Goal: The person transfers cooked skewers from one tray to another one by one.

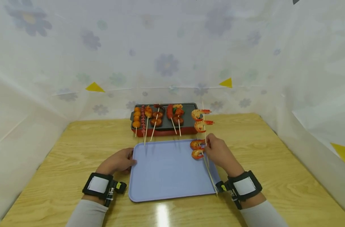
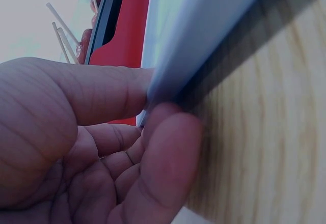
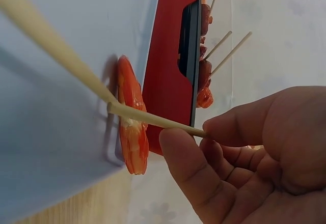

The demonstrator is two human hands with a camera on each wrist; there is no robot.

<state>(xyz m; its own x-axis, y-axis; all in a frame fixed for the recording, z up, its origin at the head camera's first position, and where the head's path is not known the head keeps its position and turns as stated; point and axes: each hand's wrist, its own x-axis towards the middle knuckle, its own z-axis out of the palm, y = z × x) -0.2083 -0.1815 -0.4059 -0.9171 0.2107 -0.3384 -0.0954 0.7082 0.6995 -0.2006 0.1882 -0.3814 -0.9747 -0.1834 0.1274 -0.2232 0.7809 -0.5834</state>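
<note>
The left hand [image 1: 119,161] pinches the left edge of the tray [image 1: 166,176]. One shrimp skewer [image 1: 197,154] already lies on the tray's right side, so that one looks settled; the right hand [image 1: 220,153] pinches a second shrimp skewer [image 1: 200,126], raised past the tray's far right corner and not yet laid down. Beyond the tray, several other skewers [image 1: 156,122] are left on the grill [image 1: 188,115]

You are stationed in a screened booth, consistent with a recording set-up: flower-printed sheeting [image 1: 178,41] surrounds your wood-grain table [image 1: 76,157] at the back and sides, yellow triangles [image 1: 95,87] mark it, and your wrists carry strapped devices [image 1: 98,184].
</note>
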